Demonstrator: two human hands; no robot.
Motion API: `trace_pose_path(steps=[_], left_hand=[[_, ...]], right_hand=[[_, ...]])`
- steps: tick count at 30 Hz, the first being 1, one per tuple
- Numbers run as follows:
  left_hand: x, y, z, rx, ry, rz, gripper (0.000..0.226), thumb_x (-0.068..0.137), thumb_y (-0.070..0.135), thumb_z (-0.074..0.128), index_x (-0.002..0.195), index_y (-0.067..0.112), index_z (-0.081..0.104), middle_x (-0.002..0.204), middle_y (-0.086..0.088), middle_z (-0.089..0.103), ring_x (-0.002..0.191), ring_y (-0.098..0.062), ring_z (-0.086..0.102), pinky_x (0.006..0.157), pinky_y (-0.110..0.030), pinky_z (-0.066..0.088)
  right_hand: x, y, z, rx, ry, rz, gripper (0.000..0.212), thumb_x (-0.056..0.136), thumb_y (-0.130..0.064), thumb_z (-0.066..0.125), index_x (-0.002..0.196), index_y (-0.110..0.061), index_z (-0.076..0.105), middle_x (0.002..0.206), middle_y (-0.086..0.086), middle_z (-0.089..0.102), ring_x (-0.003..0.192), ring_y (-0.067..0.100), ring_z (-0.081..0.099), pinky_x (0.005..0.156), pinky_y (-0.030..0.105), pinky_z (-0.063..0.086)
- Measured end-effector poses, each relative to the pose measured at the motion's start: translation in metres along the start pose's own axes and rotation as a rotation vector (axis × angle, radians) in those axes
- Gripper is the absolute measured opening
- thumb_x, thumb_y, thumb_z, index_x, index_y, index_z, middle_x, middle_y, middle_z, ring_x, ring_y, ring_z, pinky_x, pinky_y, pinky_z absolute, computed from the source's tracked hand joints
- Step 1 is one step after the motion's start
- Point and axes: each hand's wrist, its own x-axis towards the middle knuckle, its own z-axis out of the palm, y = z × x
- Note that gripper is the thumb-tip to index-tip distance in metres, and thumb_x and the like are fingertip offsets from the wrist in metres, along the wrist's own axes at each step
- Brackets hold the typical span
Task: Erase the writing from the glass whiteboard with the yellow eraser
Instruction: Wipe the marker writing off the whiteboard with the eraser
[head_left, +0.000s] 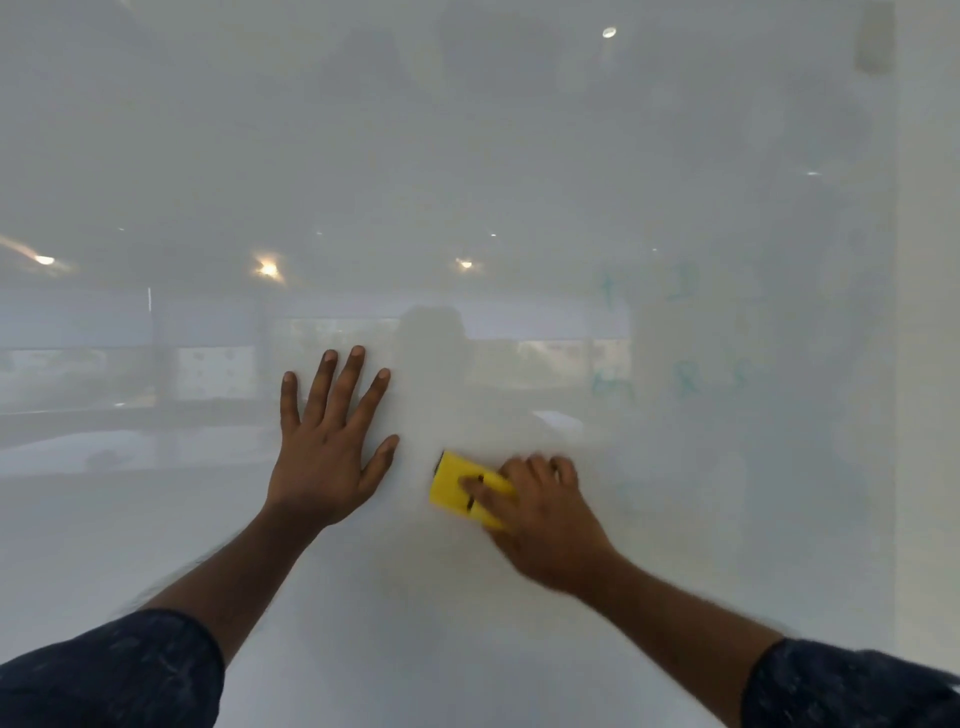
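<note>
The glass whiteboard (467, 156) fills nearly the whole view. My right hand (545, 514) presses the yellow eraser (451, 486) flat against the board, low and right of centre; the hand is slightly blurred. My left hand (332, 441) lies flat on the glass with fingers spread, just left of the eraser and holding nothing. Faint green writing (675, 379) shows on the board up and to the right of the eraser, in two smeared rows.
The board's right edge (896, 364) runs vertically near the right side, with a pale wall (930, 364) beyond it. Ceiling lights and windows reflect in the glass. Dark patterned sleeves cover both forearms at the bottom corners.
</note>
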Motion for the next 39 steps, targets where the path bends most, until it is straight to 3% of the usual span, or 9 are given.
trace_pose_path(steps=[5, 10, 12, 17, 21, 26, 28, 36, 39], left_hand=[[0.002, -0.004, -0.01, 0.017, -0.061, 0.004, 0.071, 0.097, 0.058, 0.033, 0.159, 0.023, 0.023, 0.169, -0.008, 0.01, 0.156, -0.03, 0.007, 0.122, -0.06, 0.007], [0.007, 0.001, -0.015, 0.03, -0.099, -0.015, 0.072, 0.093, 0.058, 0.038, 0.154, 0.02, 0.033, 0.167, -0.012, 0.018, 0.153, -0.037, 0.017, 0.118, -0.063, 0.012], [0.013, 0.008, -0.018, 0.009, -0.102, -0.026, 0.072, 0.091, 0.057, 0.041, 0.152, 0.019, 0.036, 0.165, -0.014, 0.021, 0.151, -0.04, 0.02, 0.118, -0.064, 0.013], [0.034, 0.014, -0.03, -0.007, -0.154, 0.06, 0.07, 0.09, 0.054, 0.041, 0.151, 0.019, 0.041, 0.164, -0.015, 0.025, 0.152, -0.038, 0.019, 0.119, -0.064, 0.017], [0.039, 0.017, -0.032, -0.015, -0.216, 0.056, 0.072, 0.09, 0.055, 0.037, 0.154, 0.023, 0.037, 0.167, -0.009, 0.018, 0.155, -0.034, 0.011, 0.119, -0.066, 0.014], [0.032, 0.025, -0.03, -0.023, -0.197, 0.023, 0.073, 0.09, 0.056, 0.037, 0.154, 0.021, 0.036, 0.167, -0.01, 0.018, 0.155, -0.035, 0.012, 0.119, -0.066, 0.014], [0.032, 0.027, -0.029, -0.022, -0.194, 0.012, 0.073, 0.09, 0.056, 0.037, 0.153, 0.019, 0.037, 0.166, -0.012, 0.02, 0.154, -0.036, 0.014, 0.118, -0.067, 0.014], [0.025, 0.037, -0.024, -0.029, -0.178, 0.029, 0.071, 0.094, 0.06, 0.029, 0.151, 0.02, 0.041, 0.165, -0.012, 0.023, 0.154, -0.036, 0.015, 0.116, -0.07, 0.015], [0.026, 0.037, -0.021, -0.02, -0.168, 0.024, 0.071, 0.096, 0.061, 0.025, 0.15, 0.019, 0.042, 0.164, -0.013, 0.026, 0.153, -0.035, 0.019, 0.115, -0.071, 0.017]], right_hand=[[-0.026, 0.014, -0.001, -0.064, -0.077, -0.168, 0.049, 0.083, -0.038, 0.05, 0.131, -0.031, 0.05, 0.102, 0.009, 0.059, 0.082, 0.03, 0.054, 0.08, 0.043, 0.034], [0.027, 0.067, -0.037, -0.14, 0.014, 0.215, 0.054, 0.081, -0.044, 0.057, 0.133, -0.033, 0.049, 0.103, 0.008, 0.053, 0.085, 0.031, 0.051, 0.078, 0.042, 0.03], [0.03, 0.06, -0.038, -0.097, 0.002, 0.259, 0.055, 0.081, -0.046, 0.059, 0.134, -0.032, 0.05, 0.104, 0.009, 0.053, 0.087, 0.031, 0.052, 0.078, 0.041, 0.03], [-0.034, 0.002, -0.007, -0.008, -0.117, -0.028, 0.062, 0.071, -0.05, 0.066, 0.129, -0.033, 0.052, 0.104, 0.009, 0.059, 0.085, 0.029, 0.056, 0.079, 0.041, 0.03], [-0.057, 0.026, -0.01, -0.08, -0.142, -0.153, 0.055, 0.074, -0.043, 0.067, 0.126, -0.036, 0.055, 0.102, 0.006, 0.061, 0.081, 0.026, 0.057, 0.08, 0.041, 0.032], [-0.009, 0.094, -0.048, -0.106, -0.047, 0.293, 0.058, 0.076, -0.045, 0.069, 0.131, -0.036, 0.053, 0.1, 0.007, 0.055, 0.083, 0.03, 0.055, 0.075, 0.04, 0.032], [-0.001, 0.096, -0.051, -0.067, -0.059, 0.385, 0.06, 0.075, -0.047, 0.07, 0.132, -0.036, 0.053, 0.101, 0.006, 0.054, 0.085, 0.029, 0.053, 0.075, 0.04, 0.035], [-0.074, 0.054, -0.022, -0.057, -0.221, 0.012, 0.07, 0.066, -0.054, 0.072, 0.13, -0.04, 0.048, 0.1, 0.002, 0.059, 0.083, 0.024, 0.056, 0.077, 0.04, 0.029], [-0.048, 0.081, -0.036, -0.09, -0.152, 0.16, 0.062, 0.073, -0.052, 0.068, 0.131, -0.039, 0.05, 0.101, 0.003, 0.058, 0.083, 0.026, 0.057, 0.077, 0.039, 0.03]])
